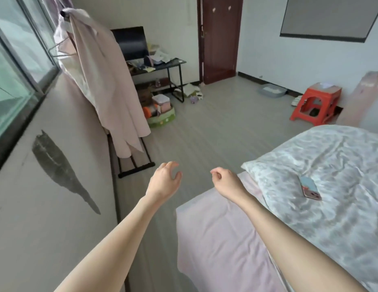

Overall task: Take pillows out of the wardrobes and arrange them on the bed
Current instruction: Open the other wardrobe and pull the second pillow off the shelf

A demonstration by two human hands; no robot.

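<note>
The bed [215,239] fills the lower right, with a pink sheet along its near side and a pale patterned quilt [331,175] over the top. No pillow and no wardrobe show in the head view. My left hand [165,180] hovers over the floor just left of the bed's corner, fingers loosely curled and apart, holding nothing. My right hand [225,179] hangs above the bed's corner, fingers curled in, with nothing in them.
A phone [309,187] lies on the quilt. A clothes rack [133,167] with a draped pale garment [103,85] stands by the left wall. A cluttered black desk [162,66], a brown door [218,39] and a red stool [316,104] lie beyond the open floor.
</note>
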